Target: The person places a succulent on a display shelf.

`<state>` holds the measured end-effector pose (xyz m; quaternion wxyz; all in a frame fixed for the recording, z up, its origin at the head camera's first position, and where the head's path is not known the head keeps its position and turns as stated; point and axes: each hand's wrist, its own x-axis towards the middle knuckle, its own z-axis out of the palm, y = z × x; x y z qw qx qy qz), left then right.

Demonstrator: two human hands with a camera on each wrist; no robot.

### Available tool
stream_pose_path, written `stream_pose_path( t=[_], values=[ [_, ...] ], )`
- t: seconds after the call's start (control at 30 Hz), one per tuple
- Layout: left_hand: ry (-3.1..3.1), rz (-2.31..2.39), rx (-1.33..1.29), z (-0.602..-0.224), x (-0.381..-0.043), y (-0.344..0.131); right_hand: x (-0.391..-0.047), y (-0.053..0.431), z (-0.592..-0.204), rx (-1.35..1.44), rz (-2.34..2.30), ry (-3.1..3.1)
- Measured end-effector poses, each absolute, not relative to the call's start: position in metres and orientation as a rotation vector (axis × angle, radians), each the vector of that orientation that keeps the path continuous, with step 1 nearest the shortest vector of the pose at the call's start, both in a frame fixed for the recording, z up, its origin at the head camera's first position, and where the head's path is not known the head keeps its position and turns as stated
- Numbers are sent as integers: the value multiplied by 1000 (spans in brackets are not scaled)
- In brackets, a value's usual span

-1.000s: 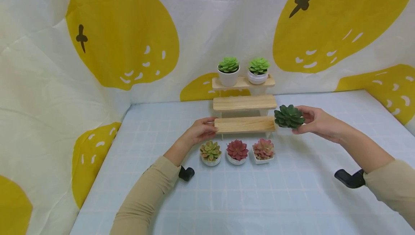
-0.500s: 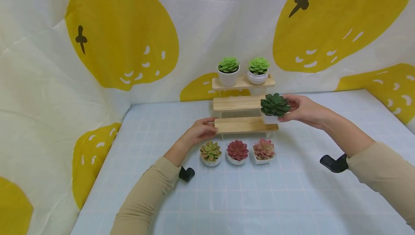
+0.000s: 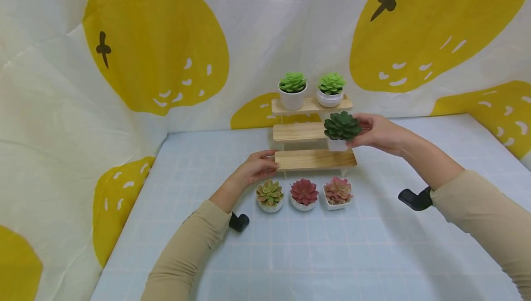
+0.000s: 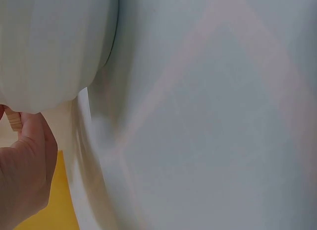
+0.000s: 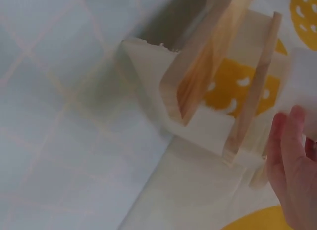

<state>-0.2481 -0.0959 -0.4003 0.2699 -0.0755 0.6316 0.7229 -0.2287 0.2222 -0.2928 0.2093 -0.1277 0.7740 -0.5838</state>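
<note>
My right hand (image 3: 375,131) grips the white pot of a dark green succulent (image 3: 342,126) at the right end of the three-tier wooden stand (image 3: 300,132). In the head view the plant overlaps the middle tier, its pot just above the bottom one. The right wrist view shows the fingers on the white pot (image 5: 301,84), beside the stand's boards. At the left end of the bottom tier (image 3: 315,160), my left hand (image 3: 258,168) pinches the board between thumb and fingers. In the left wrist view this hand (image 4: 29,165) is partly hidden behind a large pale pot (image 4: 54,41).
Two light green succulents (image 3: 292,91) in white pots stand on the top tier. Before the stand, on the checked cloth (image 3: 307,255), sit a yellow-green succulent (image 3: 270,195), a dark red one (image 3: 304,194) and a pink one (image 3: 338,192). A lemon-print curtain (image 3: 265,29) hangs behind.
My right hand has carried the dark green succulent left and upward, from beside the bottom tier's right end to in front of the middle tier. The left hand has stayed on the stand.
</note>
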Motion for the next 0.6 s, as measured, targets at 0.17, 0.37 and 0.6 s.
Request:
stream_pose_path(
  t=[0.17, 0.37, 0.6],
  values=[
    [1706, 1941, -200, -400, -248, -97, -233, 214, -289, -335, -1614, 2159],
    [1717, 1935, -211, -400, -249, -97, -237, 206, -287, -330, -1653, 2122],
    [1713, 1941, -207, -400, -249, -96, -244, 196, -287, -308, -1663, 2122]
  ],
)
